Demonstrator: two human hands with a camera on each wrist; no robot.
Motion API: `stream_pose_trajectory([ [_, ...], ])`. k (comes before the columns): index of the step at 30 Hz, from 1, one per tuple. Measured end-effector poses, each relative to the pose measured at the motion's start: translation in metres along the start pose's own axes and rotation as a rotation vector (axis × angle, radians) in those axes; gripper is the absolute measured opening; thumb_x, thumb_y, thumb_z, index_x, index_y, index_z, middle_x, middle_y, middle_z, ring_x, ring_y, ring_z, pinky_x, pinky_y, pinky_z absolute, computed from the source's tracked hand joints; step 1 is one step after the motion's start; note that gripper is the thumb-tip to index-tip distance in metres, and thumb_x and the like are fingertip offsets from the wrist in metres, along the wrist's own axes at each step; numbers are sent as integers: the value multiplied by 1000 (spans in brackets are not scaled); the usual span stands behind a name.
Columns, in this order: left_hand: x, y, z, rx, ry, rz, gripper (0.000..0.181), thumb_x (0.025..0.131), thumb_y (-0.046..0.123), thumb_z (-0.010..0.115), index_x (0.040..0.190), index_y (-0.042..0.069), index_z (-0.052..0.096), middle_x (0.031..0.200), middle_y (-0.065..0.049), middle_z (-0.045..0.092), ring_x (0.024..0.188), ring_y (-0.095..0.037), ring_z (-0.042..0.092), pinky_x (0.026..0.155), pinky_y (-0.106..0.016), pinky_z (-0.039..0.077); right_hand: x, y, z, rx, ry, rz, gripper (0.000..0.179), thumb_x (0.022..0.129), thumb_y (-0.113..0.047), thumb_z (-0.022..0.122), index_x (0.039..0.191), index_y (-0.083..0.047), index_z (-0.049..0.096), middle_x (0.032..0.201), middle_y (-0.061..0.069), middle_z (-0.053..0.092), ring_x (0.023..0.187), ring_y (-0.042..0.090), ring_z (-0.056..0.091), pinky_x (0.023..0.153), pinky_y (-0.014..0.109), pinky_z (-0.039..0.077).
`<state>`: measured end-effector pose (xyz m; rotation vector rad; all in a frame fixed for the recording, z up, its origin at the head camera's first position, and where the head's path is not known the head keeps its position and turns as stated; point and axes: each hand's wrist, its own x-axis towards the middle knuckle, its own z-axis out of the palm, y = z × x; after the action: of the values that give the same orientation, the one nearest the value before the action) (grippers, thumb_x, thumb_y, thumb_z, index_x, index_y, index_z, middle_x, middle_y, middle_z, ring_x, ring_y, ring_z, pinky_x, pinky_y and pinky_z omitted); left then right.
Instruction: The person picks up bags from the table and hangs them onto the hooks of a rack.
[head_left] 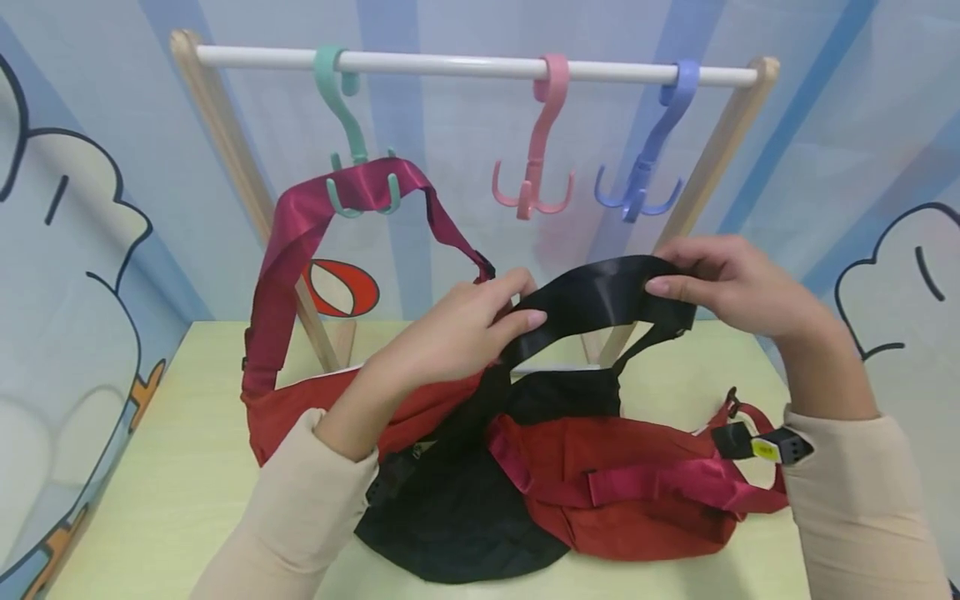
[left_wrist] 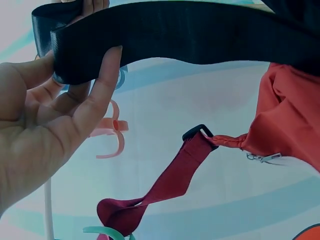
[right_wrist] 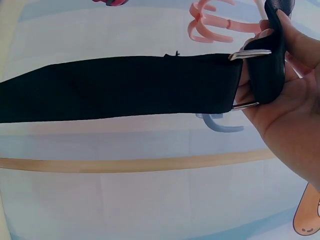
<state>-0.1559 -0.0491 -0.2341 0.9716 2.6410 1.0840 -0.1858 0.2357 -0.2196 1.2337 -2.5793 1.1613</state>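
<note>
A wide black strap (head_left: 600, 292) arches up between both hands, in front of the rack. My left hand (head_left: 457, 329) pinches its left part between thumb and fingers. Toward the strap's right end, my right hand (head_left: 750, 287) grips it the same way; a metal buckle (right_wrist: 250, 53) lies beside those fingers in the right wrist view. The strap belongs to a black bag (head_left: 465, 525) lying on the table. Behind my left forearm is a red bag (head_left: 300, 408), its maroon strap (head_left: 285, 267) looped over the green hook (head_left: 341, 108).
A second red bag (head_left: 645, 525) lies at the right, partly against the black one. Pink (head_left: 536, 142) and purple hooks (head_left: 660, 125) hang from the white bar (head_left: 442, 62) with nothing on them. Wooden legs (head_left: 232, 150) support the bar above the pale table (head_left: 150, 500).
</note>
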Motion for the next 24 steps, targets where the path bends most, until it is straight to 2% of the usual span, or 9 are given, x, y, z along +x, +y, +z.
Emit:
stream_pose_trajectory([
  [11, 7, 13, -8, 77, 22, 12, 16, 94, 22, 52, 105, 11, 49, 65, -4, 47, 55, -17, 46, 61, -29, 40, 1, -2, -9, -15, 50, 74, 14, 85, 5, 58, 96, 0, 64, 77, 4, 62, 62, 13, 56, 59, 21, 44],
  [16, 9, 15, -16, 96, 7, -14, 19, 94, 23, 51, 108, 11, 51, 68, -5, 48, 60, -17, 47, 63, -30, 39, 3, -2, -10, -75, 84, 87, 11, 85, 3, 59, 94, -2, 63, 74, 4, 58, 60, 13, 51, 56, 22, 40],
  [21, 10, 14, -28, 104, -3, -47, 18, 94, 23, 52, 107, 10, 51, 65, -6, 46, 56, -18, 44, 60, -31, 39, 8, 0, -9, -165, 110, 106, 8, 87, -2, 59, 94, -4, 63, 74, 4, 55, 60, 14, 47, 54, 24, 37],
  [24, 11, 11, -34, 118, -3, -72, 19, 94, 23, 52, 107, 9, 53, 67, -5, 50, 58, -18, 47, 61, -31, 40, 12, 1, -8, -179, 124, 133, 7, 88, -4, 58, 93, -4, 62, 74, 5, 54, 60, 14, 46, 54, 25, 36],
])
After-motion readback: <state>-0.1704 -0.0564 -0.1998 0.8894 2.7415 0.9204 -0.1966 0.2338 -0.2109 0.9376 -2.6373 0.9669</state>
